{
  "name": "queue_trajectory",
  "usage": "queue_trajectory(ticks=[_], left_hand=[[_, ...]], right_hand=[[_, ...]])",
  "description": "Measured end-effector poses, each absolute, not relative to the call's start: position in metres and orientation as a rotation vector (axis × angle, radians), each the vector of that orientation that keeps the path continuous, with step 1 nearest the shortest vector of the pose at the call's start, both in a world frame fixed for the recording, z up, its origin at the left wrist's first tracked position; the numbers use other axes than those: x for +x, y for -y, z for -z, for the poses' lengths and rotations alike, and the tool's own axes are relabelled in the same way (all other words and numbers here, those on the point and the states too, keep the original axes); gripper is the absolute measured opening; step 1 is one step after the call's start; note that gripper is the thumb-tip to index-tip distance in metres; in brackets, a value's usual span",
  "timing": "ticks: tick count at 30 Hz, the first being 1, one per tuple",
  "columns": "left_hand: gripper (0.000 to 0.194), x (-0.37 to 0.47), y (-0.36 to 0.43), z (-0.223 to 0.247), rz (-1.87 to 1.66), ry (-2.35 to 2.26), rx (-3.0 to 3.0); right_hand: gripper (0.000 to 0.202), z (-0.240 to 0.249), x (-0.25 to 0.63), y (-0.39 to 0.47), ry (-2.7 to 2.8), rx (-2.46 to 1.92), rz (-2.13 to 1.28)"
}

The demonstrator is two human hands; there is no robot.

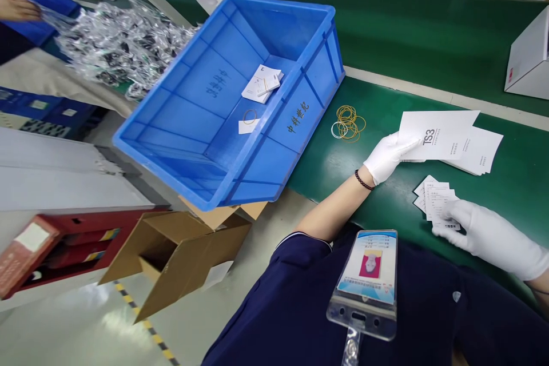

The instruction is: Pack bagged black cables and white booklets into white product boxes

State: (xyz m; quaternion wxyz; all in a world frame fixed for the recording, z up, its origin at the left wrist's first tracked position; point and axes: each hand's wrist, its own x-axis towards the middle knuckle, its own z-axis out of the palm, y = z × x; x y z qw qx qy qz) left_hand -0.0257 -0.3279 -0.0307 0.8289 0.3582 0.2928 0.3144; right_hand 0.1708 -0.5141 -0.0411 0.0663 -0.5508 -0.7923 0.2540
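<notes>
Left grip pinched on the TS3 leaflet atop its stack; right grip pressed flat, holding nothing, on small cards on green bench. Gathering step judged; a card is to be lifted next.

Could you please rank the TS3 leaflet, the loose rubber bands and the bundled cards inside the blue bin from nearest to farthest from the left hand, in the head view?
From the left hand:
1. TS3 leaflet, under its fingers.
2. Loose rubber bands, on the green belt beside the bin.
3. Bundled cards, inside the blue bin.
</notes>
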Motion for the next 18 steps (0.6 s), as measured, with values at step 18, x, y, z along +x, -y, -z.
queue_trajectory(ticks=[18], left_hand=[[0.027, -0.0268, 0.3285, 0.031, -0.672, -0.626, 0.751]], right_hand=[[0.035, 0.0449, 0.1668, 0.5083, 2.453, -1.617, -0.696]])
